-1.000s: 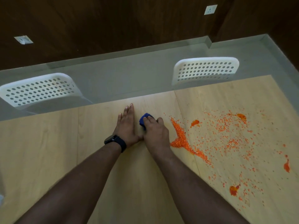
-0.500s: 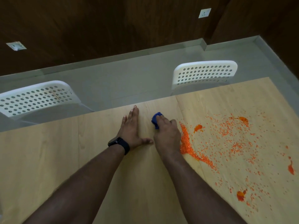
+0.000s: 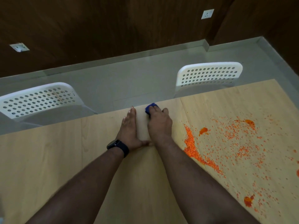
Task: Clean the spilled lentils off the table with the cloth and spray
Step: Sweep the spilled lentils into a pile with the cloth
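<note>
A blue cloth [image 3: 151, 107] is held under the curled fingers of the right hand [image 3: 159, 125] and pressed onto the table [image 3: 48, 159] close to its far edge. Only a small part of the cloth is seen, poking out past the fingertips. The left hand [image 3: 130, 129] is laid flat on the table just beside it, fingers straight and together, thumb stretched toward the right wrist and touching it; nothing is gripped. A black watch [image 3: 118, 147] is worn on the left wrist. The lentils [image 3: 192, 147] are spread to the right of the right hand, apart from it: a dense orange line is formed nearest the hand, with loose grains scattered wider across the right part of the table, plus a few orange-red blobs [image 3: 203, 130] among them. Two white perforated chairs [image 3: 38, 99] are seen beyond the far edge, on a grey floor [image 3: 129, 78]. Two wall sockets [image 3: 207, 14] are set in the dark wood wall. No spray is seen.
</note>
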A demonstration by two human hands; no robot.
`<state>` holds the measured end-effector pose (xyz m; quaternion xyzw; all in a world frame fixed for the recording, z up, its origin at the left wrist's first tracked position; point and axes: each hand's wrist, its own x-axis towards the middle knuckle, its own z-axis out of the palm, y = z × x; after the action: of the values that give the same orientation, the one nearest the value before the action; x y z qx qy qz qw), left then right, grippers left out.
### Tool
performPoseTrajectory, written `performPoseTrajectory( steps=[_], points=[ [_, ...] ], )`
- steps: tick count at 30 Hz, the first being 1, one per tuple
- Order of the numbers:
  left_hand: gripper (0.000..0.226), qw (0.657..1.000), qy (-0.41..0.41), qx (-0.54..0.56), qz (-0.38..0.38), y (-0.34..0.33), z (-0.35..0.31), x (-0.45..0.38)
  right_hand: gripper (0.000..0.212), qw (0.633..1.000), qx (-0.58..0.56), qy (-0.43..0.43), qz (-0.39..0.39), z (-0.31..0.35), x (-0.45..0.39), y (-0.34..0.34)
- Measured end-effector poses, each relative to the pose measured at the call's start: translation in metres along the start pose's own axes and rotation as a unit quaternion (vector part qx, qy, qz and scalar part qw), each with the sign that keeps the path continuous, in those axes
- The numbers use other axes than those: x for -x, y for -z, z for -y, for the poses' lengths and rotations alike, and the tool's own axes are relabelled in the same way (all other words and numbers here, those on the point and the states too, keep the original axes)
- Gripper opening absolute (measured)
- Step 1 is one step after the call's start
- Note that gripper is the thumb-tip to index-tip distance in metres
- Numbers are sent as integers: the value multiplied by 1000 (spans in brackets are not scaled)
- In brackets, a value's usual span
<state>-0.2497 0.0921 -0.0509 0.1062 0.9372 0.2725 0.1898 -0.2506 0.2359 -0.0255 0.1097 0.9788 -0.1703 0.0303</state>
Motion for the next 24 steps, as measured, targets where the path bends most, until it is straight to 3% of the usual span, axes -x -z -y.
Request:
performPoseTrajectory(
  steps=[8, 12, 16, 24],
  points=[
    [161, 1000, -14, 3, 24, -5, -12, -3, 53, 967, -79, -231, -72, -55, 26, 24],
    [153, 999, -26, 6, 22, -11, -14, 1, 57, 978, -78, -172, -93, -33, 43, 22],
    [143, 997, -60, 8, 48, -17, -21, 7, 59, 989, -62, -133, -15, -11, 57, 6],
    [147, 995, -73, -23, 61, -45, -43, 27, 54, 977, -35, -207, -36, -76, 75, 20]
  ],
)
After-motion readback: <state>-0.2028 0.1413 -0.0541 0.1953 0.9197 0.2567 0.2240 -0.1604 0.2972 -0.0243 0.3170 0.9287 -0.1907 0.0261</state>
